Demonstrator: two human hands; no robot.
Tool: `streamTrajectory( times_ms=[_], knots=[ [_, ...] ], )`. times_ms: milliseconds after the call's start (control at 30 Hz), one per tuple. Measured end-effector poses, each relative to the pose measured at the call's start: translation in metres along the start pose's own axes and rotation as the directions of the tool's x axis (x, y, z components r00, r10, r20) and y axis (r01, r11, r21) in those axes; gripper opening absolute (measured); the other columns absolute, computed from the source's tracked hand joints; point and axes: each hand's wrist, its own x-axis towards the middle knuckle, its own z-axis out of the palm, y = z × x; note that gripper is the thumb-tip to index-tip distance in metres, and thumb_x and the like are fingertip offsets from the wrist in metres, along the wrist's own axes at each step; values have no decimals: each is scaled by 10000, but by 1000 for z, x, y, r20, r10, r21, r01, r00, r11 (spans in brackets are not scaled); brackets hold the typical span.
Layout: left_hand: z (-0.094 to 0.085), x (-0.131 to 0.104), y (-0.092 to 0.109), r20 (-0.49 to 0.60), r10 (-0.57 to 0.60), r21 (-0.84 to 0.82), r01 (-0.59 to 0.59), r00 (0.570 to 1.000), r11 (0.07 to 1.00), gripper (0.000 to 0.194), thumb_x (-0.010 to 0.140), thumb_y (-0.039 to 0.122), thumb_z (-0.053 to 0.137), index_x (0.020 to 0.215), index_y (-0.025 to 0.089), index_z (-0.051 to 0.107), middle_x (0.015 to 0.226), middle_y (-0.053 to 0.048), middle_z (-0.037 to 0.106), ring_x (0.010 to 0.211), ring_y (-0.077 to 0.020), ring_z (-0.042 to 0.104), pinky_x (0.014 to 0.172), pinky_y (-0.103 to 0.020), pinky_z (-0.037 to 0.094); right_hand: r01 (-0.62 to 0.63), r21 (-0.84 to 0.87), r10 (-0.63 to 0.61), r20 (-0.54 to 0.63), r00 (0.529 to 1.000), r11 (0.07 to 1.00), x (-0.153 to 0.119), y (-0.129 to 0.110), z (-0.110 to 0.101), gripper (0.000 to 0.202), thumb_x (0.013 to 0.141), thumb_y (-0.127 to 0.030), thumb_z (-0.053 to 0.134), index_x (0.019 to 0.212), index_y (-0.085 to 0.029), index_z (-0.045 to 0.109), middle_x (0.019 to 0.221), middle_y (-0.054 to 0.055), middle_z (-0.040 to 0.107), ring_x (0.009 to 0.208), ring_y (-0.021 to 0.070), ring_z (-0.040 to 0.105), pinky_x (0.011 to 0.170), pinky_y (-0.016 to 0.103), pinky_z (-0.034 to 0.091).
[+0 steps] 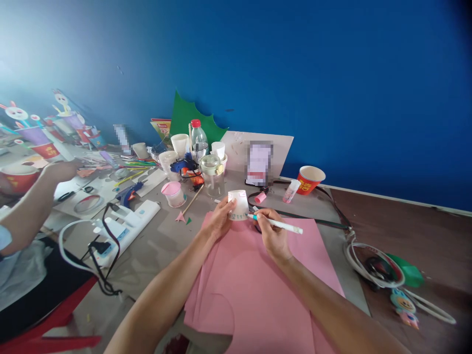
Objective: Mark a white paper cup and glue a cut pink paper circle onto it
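Observation:
A small white paper cup with pink marks near one edge and teal marks along the other is held in my left hand. My right hand grips a white marker with a teal end, which points at the teal-marked edge of the cup. Whether the tip touches the cup I cannot tell. Both hands are above large pink paper sheets on the grey table. Left of them lie a pink paper star and a small green scrap.
Behind stand a glass jar, a red-capped bottle and a pink-lidded cup. A power strip and glue gun lie left, near another person's arm. A red cup and cables are right.

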Motion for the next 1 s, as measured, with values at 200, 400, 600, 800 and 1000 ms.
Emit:
streamTrajectory(
  times_ms=[200,400,600,800,1000],
  knots=[
    [0,0,0,6,0,-1,0,1000,1000,384,615,381,844,881,145,700,698,-1,660,599,-102,571,594,-213,436,-4,3,4,-8,1000,1000,0,0,0,185,803,-363,568,694,-212,565,554,-36,517,506,122,431,484,253,361],
    [-4,2,-3,3,-2,1,2,1000,1000,353,642,367,826,885,148,693,713,-6,659,617,-111,581,604,-223,435,-9,-10,9,-15,1000,1000,2,1,-1,183,804,-356,559,693,-211,571,573,-27,535,531,128,460,503,257,381],
    [-3,2,-2,-15,-14,-8,14,1000,1000,337,635,357,832,870,157,698,693,4,654,604,-105,577,603,-219,448,-13,1,13,-1,1000,1000,2,3,-1,185,812,-332,546,672,-213,555,563,-35,509,534,129,447,513,263,372],
    [-4,2,-3,-9,-9,1,9,1000,1000,395,625,388,835,921,159,706,710,-1,666,615,-118,594,621,-234,467,0,2,0,-6,1000,1000,1,2,-1,185,804,-339,556,669,-212,562,566,-33,516,538,128,449,519,265,373],
    [-5,3,-3,-8,-12,-17,12,1000,1000,422,626,373,840,940,134,691,735,-15,675,615,-117,603,614,-236,475,-27,8,27,9,1000,1000,1,2,0,180,804,-341,556,676,-214,564,557,-34,517,524,125,441,510,261,370]
  ],
)
